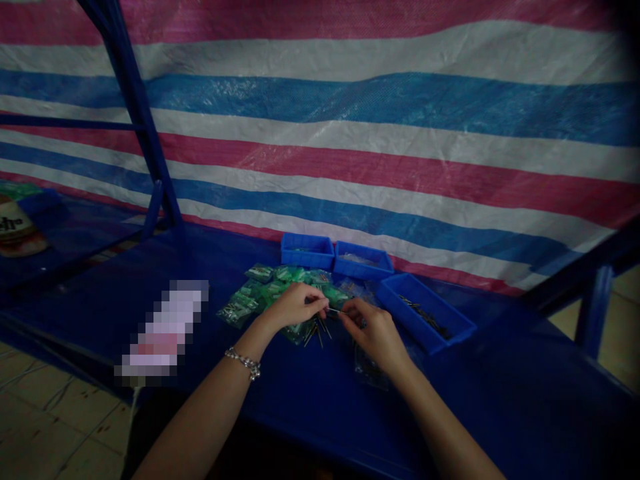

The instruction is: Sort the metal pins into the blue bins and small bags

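Observation:
My left hand (295, 305), with a bracelet on the wrist, pinches a bunch of thin dark pins (316, 331) that fan out below the fingers. My right hand (375, 333) pinches one thin metal pin (335, 311) between the two hands, its tip at my left fingers. Both hands hover over a pile of small green-printed plastic bags (270, 290) on the blue table (310, 400). A clear bag (370, 370) lies under my right wrist.
Three blue plastic trays stand behind the hands: one (307, 251) at the left, one (363, 260) in the middle, one (425, 320) at the right holding dark pins. A striped tarpaulin (350, 133) hangs behind. A blue frame post (135, 113) rises at the left.

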A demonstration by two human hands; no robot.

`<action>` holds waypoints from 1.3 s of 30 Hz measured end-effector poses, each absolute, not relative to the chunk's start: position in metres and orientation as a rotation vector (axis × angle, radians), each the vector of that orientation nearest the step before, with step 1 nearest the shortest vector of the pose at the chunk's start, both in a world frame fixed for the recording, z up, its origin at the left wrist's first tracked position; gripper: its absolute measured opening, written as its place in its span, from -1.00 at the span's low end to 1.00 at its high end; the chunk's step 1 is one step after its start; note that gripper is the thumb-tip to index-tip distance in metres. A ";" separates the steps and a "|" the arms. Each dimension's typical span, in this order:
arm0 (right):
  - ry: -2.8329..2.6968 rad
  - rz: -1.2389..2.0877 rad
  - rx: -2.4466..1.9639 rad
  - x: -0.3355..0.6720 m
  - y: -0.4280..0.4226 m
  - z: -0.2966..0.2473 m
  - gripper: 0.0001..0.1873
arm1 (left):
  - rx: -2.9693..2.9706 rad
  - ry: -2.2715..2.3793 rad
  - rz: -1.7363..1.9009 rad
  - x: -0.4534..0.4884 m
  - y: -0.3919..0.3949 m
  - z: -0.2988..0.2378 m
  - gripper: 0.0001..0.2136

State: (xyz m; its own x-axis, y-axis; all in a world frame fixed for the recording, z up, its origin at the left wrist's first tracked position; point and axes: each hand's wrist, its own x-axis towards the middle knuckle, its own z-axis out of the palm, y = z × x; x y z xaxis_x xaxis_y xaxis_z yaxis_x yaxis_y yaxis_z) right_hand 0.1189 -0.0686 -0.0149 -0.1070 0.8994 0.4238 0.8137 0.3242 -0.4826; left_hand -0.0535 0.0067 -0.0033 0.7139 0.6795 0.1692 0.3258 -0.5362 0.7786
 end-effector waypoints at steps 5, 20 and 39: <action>-1.946 0.182 -1.547 0.118 -0.070 -0.013 -0.85 | 2.108 0.766 0.621 -0.052 0.005 -0.004 -0.84; -1.959 0.206 -1.617 0.119 -0.071 -0.012 -0.83 | 2.167 0.847 0.738 -0.052 0.006 -0.003 -0.91; -1.969 0.179 -1.620 0.121 -0.069 -0.013 -0.83 | 2.144 0.833 0.763 -0.052 0.007 -0.002 -0.91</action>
State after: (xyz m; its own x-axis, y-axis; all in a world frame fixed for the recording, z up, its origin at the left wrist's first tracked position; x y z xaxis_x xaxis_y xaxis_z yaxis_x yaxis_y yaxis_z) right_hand 0.1212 -0.0692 -0.0133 -0.0972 0.9339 0.3440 0.8566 0.2545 -0.4489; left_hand -0.0524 0.0066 -0.0021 0.6189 0.7403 0.2623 0.3259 -0.5459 0.7719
